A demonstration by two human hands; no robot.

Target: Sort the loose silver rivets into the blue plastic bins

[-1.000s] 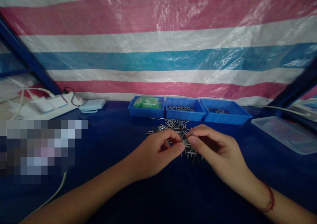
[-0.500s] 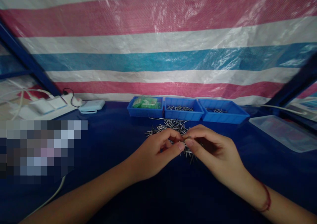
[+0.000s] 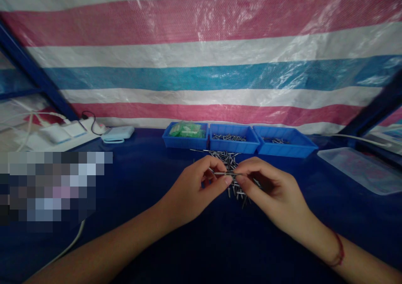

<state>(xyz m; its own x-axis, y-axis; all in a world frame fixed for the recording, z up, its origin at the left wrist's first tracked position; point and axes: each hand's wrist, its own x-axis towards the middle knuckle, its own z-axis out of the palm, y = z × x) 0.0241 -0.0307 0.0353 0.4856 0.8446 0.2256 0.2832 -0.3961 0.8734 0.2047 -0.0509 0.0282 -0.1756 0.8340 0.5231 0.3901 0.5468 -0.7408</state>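
Over a heap of slim metal rivets [image 3: 228, 158], my left hand [image 3: 196, 192] and my right hand [image 3: 273, 190] meet almost fingertip to fingertip. One thin rivet [image 3: 221, 173] lies level between them, pinched by thumb and forefinger of each hand. Its right end is partly covered by my right fingers. Part of the heap is hidden behind both hands; several loose rivets show below the fingertips.
Behind the heap stand three blue bins: one with green packets [image 3: 185, 141], a middle one [image 3: 234, 145] and a right one [image 3: 287, 149] with metal pieces. A clear plastic lid [image 3: 361, 171] lies right. A white power strip [image 3: 75, 135] and light-blue case [image 3: 117, 134] are left.
The thin rivet now shows lengthwise between my fingertips, where before it was mostly hidden. My left fingers have shifted slightly; my right hand stays nearly in place.
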